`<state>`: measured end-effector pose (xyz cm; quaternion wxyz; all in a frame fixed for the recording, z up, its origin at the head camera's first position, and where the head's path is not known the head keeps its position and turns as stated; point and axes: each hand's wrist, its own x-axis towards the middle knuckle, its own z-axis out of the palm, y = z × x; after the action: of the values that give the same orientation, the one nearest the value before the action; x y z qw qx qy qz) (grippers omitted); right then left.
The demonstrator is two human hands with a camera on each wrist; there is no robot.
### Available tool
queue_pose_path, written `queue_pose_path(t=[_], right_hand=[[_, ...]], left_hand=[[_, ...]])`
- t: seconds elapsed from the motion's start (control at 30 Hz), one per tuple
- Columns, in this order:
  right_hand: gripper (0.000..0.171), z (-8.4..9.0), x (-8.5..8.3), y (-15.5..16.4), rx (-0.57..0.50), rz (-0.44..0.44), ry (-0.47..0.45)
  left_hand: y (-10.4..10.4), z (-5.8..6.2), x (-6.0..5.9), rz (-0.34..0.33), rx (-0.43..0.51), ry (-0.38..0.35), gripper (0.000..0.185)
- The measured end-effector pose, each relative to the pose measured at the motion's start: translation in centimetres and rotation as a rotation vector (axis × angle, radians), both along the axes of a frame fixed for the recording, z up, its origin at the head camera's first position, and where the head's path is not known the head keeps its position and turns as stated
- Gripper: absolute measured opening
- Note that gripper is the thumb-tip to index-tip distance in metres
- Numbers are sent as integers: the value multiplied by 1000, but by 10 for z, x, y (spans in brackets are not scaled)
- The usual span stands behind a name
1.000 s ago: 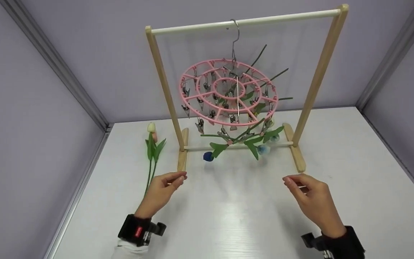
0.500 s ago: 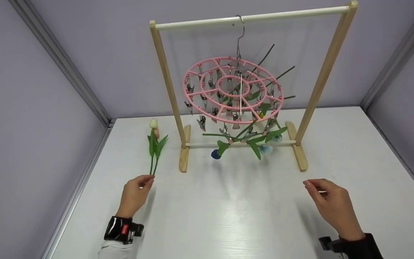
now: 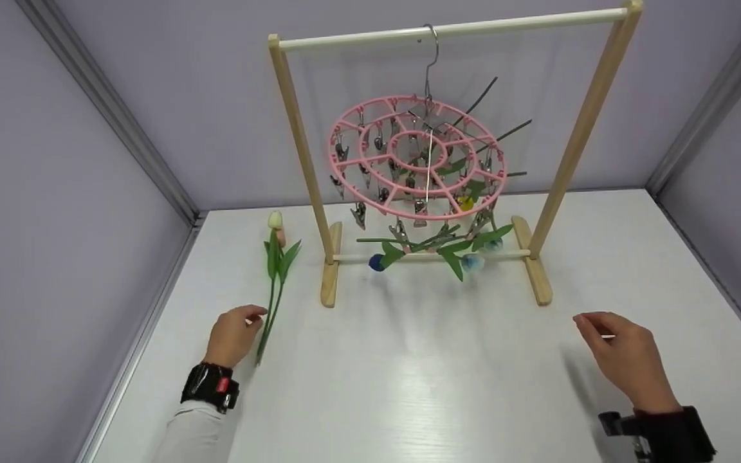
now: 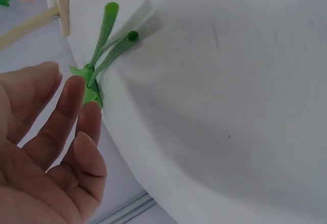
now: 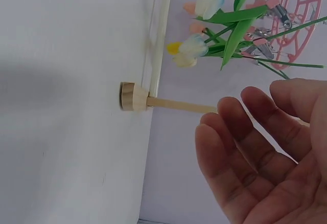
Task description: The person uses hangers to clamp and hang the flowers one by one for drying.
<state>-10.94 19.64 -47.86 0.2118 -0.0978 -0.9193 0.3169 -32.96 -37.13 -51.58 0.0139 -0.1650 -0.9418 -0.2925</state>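
Two artificial tulips, a white one (image 3: 275, 220) and a peach one (image 3: 281, 238), lie on the left of the table with their green stems (image 3: 272, 308) toward me. Right beside those stems is my left hand (image 3: 232, 337), its fingers loosely bent. The left wrist view shows that hand (image 4: 46, 142) with nothing between thumb and fingers, the stem ends (image 4: 110, 19) just beyond. My right hand (image 3: 628, 357) hovers over the right of the table. In the right wrist view this hand (image 5: 260, 168) has relaxed, empty fingers.
A wooden rack (image 3: 576, 138) stands at the back. From its white bar (image 3: 525, 24) hangs a round pink clip hanger (image 3: 431, 217) with metal clips. Several artificial flowers are clipped on, including a dark blue one (image 3: 377, 262) and a pale blue one (image 3: 472, 262). Panels enclose the table.
My left hand has moved left, from in front of the rack to the tulip stems, and its fingers have loosened. My right hand has drifted right. The head view has shifted slightly.
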Motion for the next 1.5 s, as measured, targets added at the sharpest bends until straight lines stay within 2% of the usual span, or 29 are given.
queue_pose_path(t=[0.13,0.23,0.3,0.43,0.63,0.83,0.97,1.07,1.17,1.3,1.5], right_hand=[[23,-2,-8,18,50,18,8],[23,-2,-12,28,63,27,10],[23,-1,-14,32,58,30,11],[22,-1,-17,36,45,44,17],[22,-1,-20,35,20,68,18],[20,0,-24,35,12,87,32],[18,1,-26,37,9,100,46],[17,1,-26,39,6,111,58],[17,2,-27,41,1,122,68],[17,2,-28,43,-15,136,78],[16,1,-30,42,-30,143,106]], left_hand=[[4,-9,-7,-134,-303,248,32],[6,-16,-12,-226,-511,413,32],[8,-19,-14,-276,-603,472,28],[14,-19,-14,-353,-691,528,23],[25,-19,-14,-425,-720,567,19],[30,-27,-14,-478,-735,701,17],[32,-28,-13,-495,-752,755,17],[35,-28,-13,-509,-730,772,19],[38,-26,-13,-519,-670,794,23],[40,-14,-9,-499,-586,846,26],[45,22,7,-392,-481,952,33]])
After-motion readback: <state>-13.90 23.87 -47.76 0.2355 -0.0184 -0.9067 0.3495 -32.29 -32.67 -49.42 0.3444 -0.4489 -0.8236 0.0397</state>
